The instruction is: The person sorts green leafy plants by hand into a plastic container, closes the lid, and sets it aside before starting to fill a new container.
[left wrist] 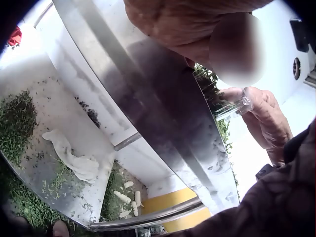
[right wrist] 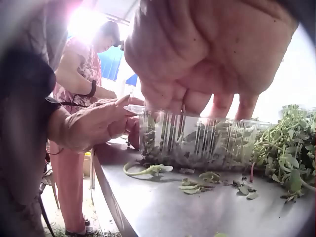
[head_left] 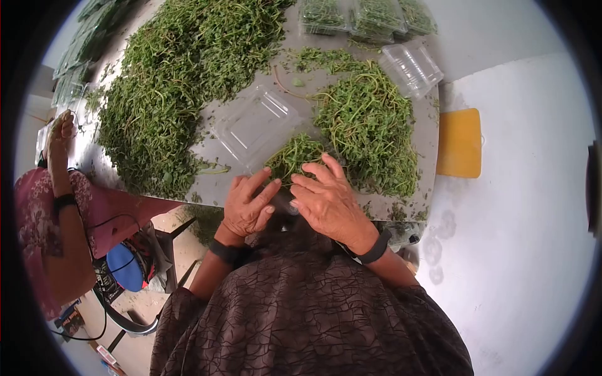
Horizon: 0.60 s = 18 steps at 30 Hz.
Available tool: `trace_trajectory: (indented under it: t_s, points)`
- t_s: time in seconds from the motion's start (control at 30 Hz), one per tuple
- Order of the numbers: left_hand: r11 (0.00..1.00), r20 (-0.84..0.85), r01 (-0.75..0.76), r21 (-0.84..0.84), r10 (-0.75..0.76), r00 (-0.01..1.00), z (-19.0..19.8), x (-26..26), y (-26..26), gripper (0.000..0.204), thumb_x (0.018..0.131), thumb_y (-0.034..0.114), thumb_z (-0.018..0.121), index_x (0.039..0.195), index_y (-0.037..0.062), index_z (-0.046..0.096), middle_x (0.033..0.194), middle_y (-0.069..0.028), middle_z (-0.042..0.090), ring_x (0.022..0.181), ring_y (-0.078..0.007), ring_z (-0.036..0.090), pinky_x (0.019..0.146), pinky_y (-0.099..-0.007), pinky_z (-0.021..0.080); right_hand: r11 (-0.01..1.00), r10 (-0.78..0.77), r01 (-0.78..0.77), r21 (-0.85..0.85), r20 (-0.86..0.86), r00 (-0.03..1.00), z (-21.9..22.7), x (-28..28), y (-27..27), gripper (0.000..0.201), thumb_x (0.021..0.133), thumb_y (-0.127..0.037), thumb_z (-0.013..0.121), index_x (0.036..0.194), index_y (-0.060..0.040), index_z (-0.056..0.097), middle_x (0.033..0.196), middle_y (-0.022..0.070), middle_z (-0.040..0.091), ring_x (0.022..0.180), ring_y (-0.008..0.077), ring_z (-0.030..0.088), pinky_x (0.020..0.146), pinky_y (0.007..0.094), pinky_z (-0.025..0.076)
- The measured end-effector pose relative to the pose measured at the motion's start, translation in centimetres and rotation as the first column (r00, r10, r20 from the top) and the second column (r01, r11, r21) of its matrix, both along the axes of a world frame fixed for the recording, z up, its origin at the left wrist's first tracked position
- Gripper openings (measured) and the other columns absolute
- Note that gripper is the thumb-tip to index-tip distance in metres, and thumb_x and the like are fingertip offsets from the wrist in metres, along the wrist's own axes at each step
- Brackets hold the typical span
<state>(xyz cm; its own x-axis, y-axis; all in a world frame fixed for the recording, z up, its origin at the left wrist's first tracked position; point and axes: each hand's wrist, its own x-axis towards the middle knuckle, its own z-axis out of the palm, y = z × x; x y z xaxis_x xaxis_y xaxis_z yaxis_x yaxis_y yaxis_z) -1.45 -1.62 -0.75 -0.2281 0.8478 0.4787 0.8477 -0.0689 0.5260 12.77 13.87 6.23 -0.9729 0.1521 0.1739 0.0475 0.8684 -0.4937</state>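
At the table's front edge, green sprigs (head_left: 295, 155) fill a clear plastic box (right wrist: 197, 140), its ribbed wall showing in the right wrist view. The left hand (head_left: 248, 207) (right wrist: 94, 123) is at the box's near end, fingers spread and slightly bent, thumb apart. From the other side the right hand (head_left: 329, 203) (right wrist: 212, 49) reaches over, its extended fingers pressing on the sprigs inside the rim. Beyond the box lies a clear lid or tray (head_left: 257, 122); whether it joins the box cannot be told. In the left wrist view the box (left wrist: 242, 103) shows only partly.
A large heap of greens (head_left: 166, 94) covers the table's left, a smaller heap (head_left: 370, 125) its right. An empty clear container (head_left: 411, 69) and filled boxes (head_left: 323, 15) lie farther back. A yellow stool (head_left: 459, 143) stands right. Another person (head_left: 59, 213) is at the left.
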Motion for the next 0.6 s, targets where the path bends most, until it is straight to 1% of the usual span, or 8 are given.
trace_trajectory:
  t_s: [0.1, 0.13, 0.23, 0.3, 0.33, 0.4, 0.53, 0.6]
  points:
    - [0.999, 0.001, -0.020, 0.036, 0.020, 1.000, -0.2, 0.0, 0.1, 0.042, 0.087, 0.035, 0.048, 0.114, 0.0054, 0.059, 0.116, -0.0145, 0.055, 0.077, -0.0281, 0.054, 0.074, -0.0398, 0.043, 0.999, -0.031, 0.030, -0.010, -0.073, 0.997, 0.7, 0.0, 0.2, 0.022, 0.074, -0.014, 0.069, 0.092, -0.0029, 0.065, 0.104, 0.0083, 0.063, 0.107, 0.0259, 0.051, 0.105, 0.0487, 0.028]
    - [0.999, 0.034, -0.026, 0.032, 0.025, 0.999, 0.0, 0.1, 0.0, 0.043, 0.087, 0.035, 0.049, 0.115, 0.0031, 0.058, 0.115, -0.0154, 0.055, 0.082, -0.0301, 0.055, 0.075, -0.0401, 0.044, 0.998, -0.062, 0.061, -0.014, -0.116, 0.991, 0.9, 0.1, 0.6, 0.023, 0.073, -0.013, 0.070, 0.094, -0.0031, 0.065, 0.106, 0.0082, 0.063, 0.106, 0.0252, 0.051, 0.105, 0.0479, 0.028]
    - [0.996, 0.139, -0.077, 0.034, 0.071, 0.988, 0.0, 0.5, -0.2, 0.043, 0.088, 0.033, 0.048, 0.116, 0.0019, 0.057, 0.113, -0.0174, 0.055, 0.090, -0.0327, 0.055, 0.080, -0.0404, 0.045, 0.946, -0.236, 0.281, 0.159, -0.252, 0.938, 0.1, 0.8, 2.8, 0.026, 0.074, -0.009, 0.069, 0.097, -0.0012, 0.063, 0.109, 0.0103, 0.061, 0.098, 0.0264, 0.054, 0.097, 0.0454, 0.036]
    - [0.996, 0.181, -0.086, 0.022, 0.080, 0.980, -0.1, 0.5, -0.4, 0.043, 0.088, 0.032, 0.048, 0.117, 0.0011, 0.056, 0.112, -0.0193, 0.054, 0.096, -0.0344, 0.054, 0.084, -0.0404, 0.045, 0.851, -0.460, 0.498, 0.169, -0.220, 0.860, 1.1, 1.6, 4.4, 0.027, 0.074, -0.008, 0.068, 0.099, -0.0005, 0.062, 0.106, 0.0139, 0.062, 0.095, 0.0288, 0.055, 0.089, 0.0430, 0.041]
    - [0.994, 0.176, -0.100, 0.032, 0.093, 0.980, -0.2, 0.6, -0.4, 0.043, 0.088, 0.032, 0.048, 0.117, 0.0009, 0.056, 0.112, -0.0196, 0.054, 0.097, -0.0343, 0.054, 0.084, -0.0404, 0.045, 0.851, -0.458, 0.497, 0.171, -0.220, 0.861, 1.2, 2.0, 5.1, 0.027, 0.074, -0.008, 0.068, 0.099, -0.0005, 0.062, 0.106, 0.0139, 0.062, 0.095, 0.0288, 0.055, 0.089, 0.0430, 0.041]
    - [0.992, 0.173, -0.117, 0.045, 0.108, 0.979, -0.3, 0.5, -0.4, 0.043, 0.088, 0.032, 0.049, 0.116, 0.0007, 0.056, 0.112, -0.0199, 0.054, 0.097, -0.0342, 0.054, 0.084, -0.0403, 0.045, 0.692, -0.652, 0.672, 0.264, -0.171, 0.738, 1.0, 2.8, 6.2, 0.031, 0.072, -0.009, 0.069, 0.101, 0.0006, 0.061, 0.100, 0.0165, 0.061, 0.092, 0.0324, 0.056, 0.085, 0.0415, 0.043]
    - [0.990, 0.156, -0.134, 0.035, 0.127, 0.979, -0.4, 0.6, -0.4, 0.044, 0.087, 0.032, 0.049, 0.115, -0.0008, 0.056, 0.112, -0.0199, 0.054, 0.097, -0.0347, 0.054, 0.085, -0.0401, 0.045, 0.621, -0.747, 0.724, 0.300, -0.054, 0.663, -0.9, 3.7, 6.9, 0.033, 0.070, -0.012, 0.071, 0.099, 0.0006, 0.061, 0.093, 0.0172, 0.061, 0.087, 0.0356, 0.057, 0.079, 0.0429, 0.045]
    - [0.990, 0.147, -0.136, 0.033, 0.130, 0.981, -0.4, 0.5, -0.4, 0.044, 0.087, 0.032, 0.049, 0.115, -0.0012, 0.056, 0.112, -0.0199, 0.054, 0.097, -0.0349, 0.054, 0.085, -0.0400, 0.045, 0.612, -0.769, 0.742, 0.272, -0.012, 0.639, -2.1, 4.0, 7.0, 0.023, 0.069, -0.009, 0.068, 0.089, 0.0000, 0.062, 0.080, 0.0157, 0.061, 0.076, 0.0346, 0.059, 0.068, 0.0429, 0.048]
